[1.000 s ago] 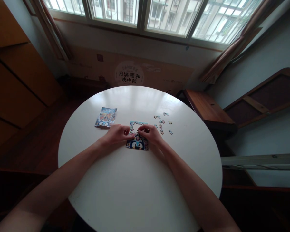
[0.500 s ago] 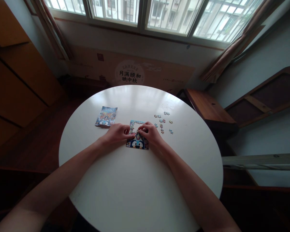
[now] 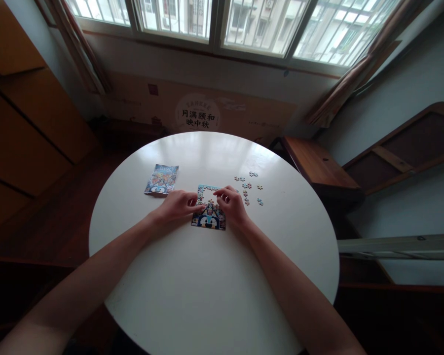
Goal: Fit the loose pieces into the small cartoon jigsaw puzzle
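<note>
One puzzle (image 3: 208,221) lies between left hand (image 3: 175,203), spread a bit, and right hand (image 3: 234,205). Right's pinch, I can't tell. Keep left still.

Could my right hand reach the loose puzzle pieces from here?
Probably yes: the right hand is at the puzzle's right side, the loose pieces lie just beyond it, and no object shows in between.
</note>
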Action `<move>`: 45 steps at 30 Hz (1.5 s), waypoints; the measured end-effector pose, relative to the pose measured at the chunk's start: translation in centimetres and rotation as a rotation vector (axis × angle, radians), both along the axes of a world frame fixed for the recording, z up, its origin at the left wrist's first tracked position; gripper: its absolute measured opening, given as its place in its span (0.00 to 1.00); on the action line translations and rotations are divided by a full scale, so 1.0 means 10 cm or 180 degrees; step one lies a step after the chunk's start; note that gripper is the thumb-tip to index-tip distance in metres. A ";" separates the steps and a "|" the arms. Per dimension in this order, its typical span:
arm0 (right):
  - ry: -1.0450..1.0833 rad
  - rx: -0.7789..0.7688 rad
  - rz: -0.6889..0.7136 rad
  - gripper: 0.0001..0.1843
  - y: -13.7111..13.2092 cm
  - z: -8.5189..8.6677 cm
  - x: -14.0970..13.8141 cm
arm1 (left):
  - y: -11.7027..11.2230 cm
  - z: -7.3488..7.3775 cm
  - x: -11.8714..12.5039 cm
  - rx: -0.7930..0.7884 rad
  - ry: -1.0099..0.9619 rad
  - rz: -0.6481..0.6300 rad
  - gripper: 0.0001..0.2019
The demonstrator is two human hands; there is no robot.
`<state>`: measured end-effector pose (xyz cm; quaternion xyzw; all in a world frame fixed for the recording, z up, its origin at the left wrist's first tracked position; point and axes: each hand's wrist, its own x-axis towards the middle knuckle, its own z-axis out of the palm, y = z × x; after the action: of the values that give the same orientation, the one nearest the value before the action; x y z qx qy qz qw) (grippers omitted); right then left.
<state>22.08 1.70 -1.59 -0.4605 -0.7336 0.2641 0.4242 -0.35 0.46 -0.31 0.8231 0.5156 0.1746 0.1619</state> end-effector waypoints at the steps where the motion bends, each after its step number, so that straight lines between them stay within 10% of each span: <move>1: 0.0066 0.0031 -0.0121 0.11 0.01 0.00 0.01 | 0.00 0.00 0.00 0.0009 0.0013 -0.0016 0.24; 11: -0.0675 -0.0079 -0.0681 0.12 0.00 0.00 0.11 | -0.01 0.06 -0.05 -0.0200 -0.0060 -0.0156 0.23; 20: -0.1114 0.0241 -0.0056 0.13 -0.07 -0.01 0.05 | 0.01 0.03 -0.09 -0.0099 0.0233 -0.0322 0.34; 31: -0.0412 0.0760 -0.0834 0.15 0.08 0.47 0.60 | -0.02 0.07 -0.04 -0.0004 0.0253 -0.0272 0.35; 36: -0.0133 0.0765 -0.1972 0.16 0.13 0.23 1.01 | -0.01 0.01 -0.04 0.0095 0.0120 -0.0248 0.34; 45: -0.0667 0.0464 -0.1461 0.17 0.16 -0.07 0.92 | 0.00 -0.02 -0.05 0.0079 0.0076 -0.0248 0.30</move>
<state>31.25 3.26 -2.31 -0.6080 -0.6670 0.0583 0.4268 -0.89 0.48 -0.50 0.8465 0.4828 0.1647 0.1522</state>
